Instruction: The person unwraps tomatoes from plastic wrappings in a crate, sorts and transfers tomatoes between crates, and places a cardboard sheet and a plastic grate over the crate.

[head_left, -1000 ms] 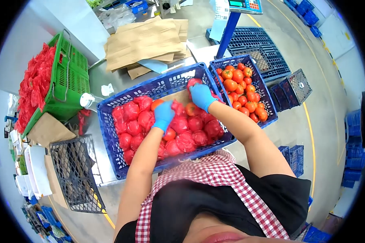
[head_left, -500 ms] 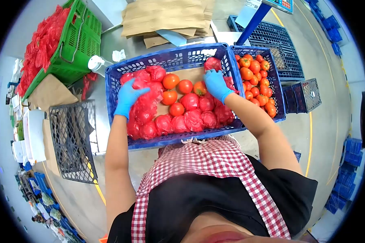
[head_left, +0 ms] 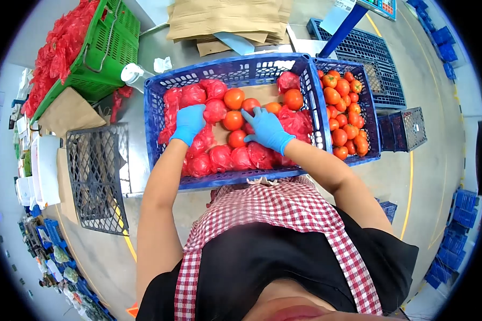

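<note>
Before me a large blue crate (head_left: 227, 186) holds loose tomatoes and tomatoes wrapped in red plastic. On its left side my left hand (head_left: 190, 123), in a blue glove, has its fingers curled together against a red-wrapped tomato (head_left: 215, 111); the fingertips are partly hidden. My right hand (head_left: 269, 131), gloved alike, reaches over the middle, thumb and fingers apart. A bare tomato (head_left: 250, 104) lies at its fingertips and another tomato (head_left: 237, 139) beside its thumb. Towards the right wall sits a bare tomato (head_left: 293, 99), with a wrapped one (head_left: 288, 81) behind it.
A smaller blue crate (head_left: 376, 152) of bare tomatoes adjoins on the right. At the left stand a green crate (head_left: 112, 59) heaped with red plastic (head_left: 59, 48), a white-capped container (head_left: 133, 75) and a black mesh crate (head_left: 93, 182). Brown cardboard sheets (head_left: 225, 21) lie behind.
My left hand has moved right and its fingers have drawn together. My right hand has come left and nearer from the far right corner, where a bare tomato now shows.
</note>
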Motion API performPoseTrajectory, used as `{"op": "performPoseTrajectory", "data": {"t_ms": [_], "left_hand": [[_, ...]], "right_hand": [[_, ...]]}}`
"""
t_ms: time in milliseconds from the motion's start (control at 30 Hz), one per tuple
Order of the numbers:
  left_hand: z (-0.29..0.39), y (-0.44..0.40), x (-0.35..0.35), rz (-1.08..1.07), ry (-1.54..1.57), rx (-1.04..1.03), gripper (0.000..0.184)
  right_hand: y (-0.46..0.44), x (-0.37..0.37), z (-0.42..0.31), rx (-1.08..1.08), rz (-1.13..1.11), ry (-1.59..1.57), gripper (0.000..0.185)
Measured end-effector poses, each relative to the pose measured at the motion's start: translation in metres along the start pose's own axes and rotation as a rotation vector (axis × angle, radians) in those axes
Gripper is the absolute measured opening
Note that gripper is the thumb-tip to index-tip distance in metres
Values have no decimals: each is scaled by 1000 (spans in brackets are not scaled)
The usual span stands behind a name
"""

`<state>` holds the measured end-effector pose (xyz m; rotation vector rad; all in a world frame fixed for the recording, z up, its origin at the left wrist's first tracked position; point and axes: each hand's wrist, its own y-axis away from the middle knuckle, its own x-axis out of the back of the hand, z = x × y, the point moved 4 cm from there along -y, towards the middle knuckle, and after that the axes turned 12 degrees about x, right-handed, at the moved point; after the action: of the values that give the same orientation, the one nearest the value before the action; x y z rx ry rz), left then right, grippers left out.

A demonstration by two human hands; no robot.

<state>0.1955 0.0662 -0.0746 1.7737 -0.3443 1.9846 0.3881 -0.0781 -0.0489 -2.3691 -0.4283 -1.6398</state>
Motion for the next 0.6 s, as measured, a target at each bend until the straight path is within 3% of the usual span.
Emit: {"op": "performPoseTrajectory", "data": {"t_ms": [33, 67, 133, 200, 300, 400, 433, 467, 533, 600], "left_hand": [[-5, -3, 13, -51, 105, 188, 22], [-12, 0, 34, 17, 349, 219, 27], [-47, -13, 38, -108, 1114, 357, 31], [-66, -19, 64, -16, 1509, 401, 33], [-63, -24, 94, 222, 903, 136, 41], [-15, -30, 84, 428, 325, -124, 52], [3, -33, 72, 291, 373, -103, 53], [20, -34, 58, 152, 418, -83, 54], [48, -41, 36, -6, 204, -125, 53], [51, -46, 25, 60, 207, -87, 51]], "right_hand": [[3, 0, 1, 3, -4, 3, 72], [6, 1, 3, 4, -6, 7, 71], [13, -6, 8, 72, -22, 38, 63], [13, -3, 6, 27, -86, 4, 57], [11, -2, -2, 44, 23, 26, 35], [2, -29, 0, 301, 78, 170, 18], [0, -25, 0, 332, 120, 133, 13], [-4, -29, 14, 144, 193, 24, 14], [-14, -37, 52, -226, 326, -187, 15], [-8, -9, 90, -540, 750, -521, 17]]}}
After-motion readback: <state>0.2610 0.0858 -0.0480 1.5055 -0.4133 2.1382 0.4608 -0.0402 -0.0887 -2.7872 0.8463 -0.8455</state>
